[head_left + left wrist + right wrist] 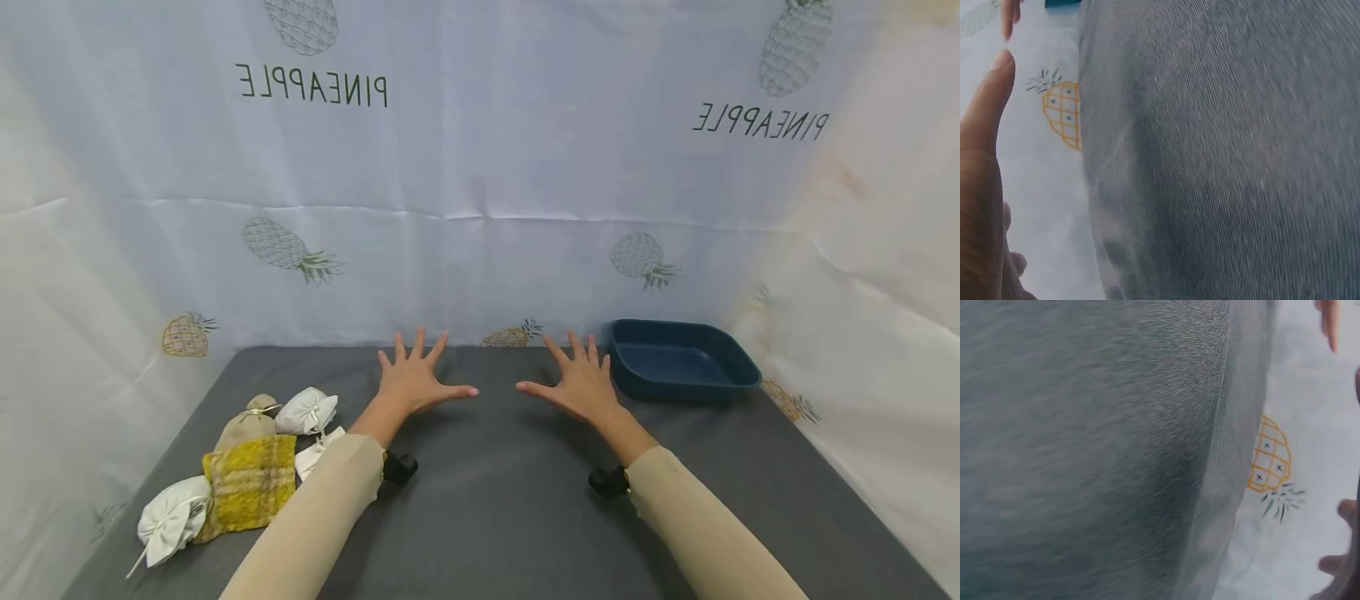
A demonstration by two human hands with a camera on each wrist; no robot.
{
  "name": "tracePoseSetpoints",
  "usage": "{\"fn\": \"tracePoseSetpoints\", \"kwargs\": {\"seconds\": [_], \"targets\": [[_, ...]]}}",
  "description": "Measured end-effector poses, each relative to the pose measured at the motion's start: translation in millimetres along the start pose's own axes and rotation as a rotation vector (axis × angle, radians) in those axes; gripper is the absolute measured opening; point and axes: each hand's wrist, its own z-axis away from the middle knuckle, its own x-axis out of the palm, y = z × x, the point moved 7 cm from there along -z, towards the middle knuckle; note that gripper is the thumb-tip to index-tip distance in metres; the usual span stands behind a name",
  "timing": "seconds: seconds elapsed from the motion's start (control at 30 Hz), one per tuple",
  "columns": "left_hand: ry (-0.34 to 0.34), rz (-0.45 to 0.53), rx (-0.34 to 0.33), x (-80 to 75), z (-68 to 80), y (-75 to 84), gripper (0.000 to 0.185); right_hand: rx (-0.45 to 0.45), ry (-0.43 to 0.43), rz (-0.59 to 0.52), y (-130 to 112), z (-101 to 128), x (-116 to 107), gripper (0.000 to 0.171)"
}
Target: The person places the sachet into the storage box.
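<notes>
White curtain (480, 158) with pineapple prints and mirrored lettering, standing behind the far edge of the grey worktop (495, 517). Two beige sleeves, left (311, 517) and right (708, 517), extend from the near edge toward the far one. The blue bin (686, 388) occupies the far right corner, its rim upward, just beside the right hand's fingers.

The left hand (412, 382) is raised near the middle of the far edge; its grip is spread, fingers fanned, thumb pointing inward, holding nothing. The right hand (583, 383) mirrors it, grip likewise spread and bare, the two thumb tips apart and facing each other.

Toward the left edge lies a group of smaller items. The yellow plaid cloth (251, 483) lies between a white pouch (176, 517), nearest the near left corner, and a tan pouch (247, 427) on its far side. A second white pouch (306, 411) sits beside the tan one; another white item (318, 450) is partly hidden by the left sleeve. Smallest are the black wrist devices, left (400, 468) and right (609, 482).
</notes>
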Motion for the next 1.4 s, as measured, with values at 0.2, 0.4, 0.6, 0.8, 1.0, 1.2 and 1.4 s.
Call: {"fn": "tracePoseSetpoints", "kwargs": {"seconds": [0.2,0.4,0.6,0.8,1.0,1.2,1.4], "targets": [[0.027,0.089,0.039,3.4,-3.8,27.7,0.111,-0.021,0.296,-0.147,41.4,30.2,-33.7,0.097],[0.06,0.186,0.082,7.2,-8.9,71.1,0.101,0.074,0.562,-0.336,99.2,59.7,-65.2,0.081],[0.07,0.342,0.135,17.8,-12.1,115.7,0.097,0.274,0.8,-0.537,157.6,92.9,-71.1,0.071],[0.092,0.487,0.196,26.2,-16.0,147.3,0.088,0.419,0.844,-0.641,194.3,99.8,-59.0,0.081],[0.048,0.72,0.195,47.0,-19.3,174.4,0.081,0.559,0.683,-0.785,224.2,97.6,-34.9,0.092],[0.039,0.955,0.154,76.3,-25.4,197.6,0.077,0.62,0.596,-0.842,246.0,95.3,-29.9,0.089],[0.035,1.04,0.154,97.2,-24.6,226.0,0.073,0.632,0.607,-0.879,255.1,98.6,-27.0,0.087]]}}
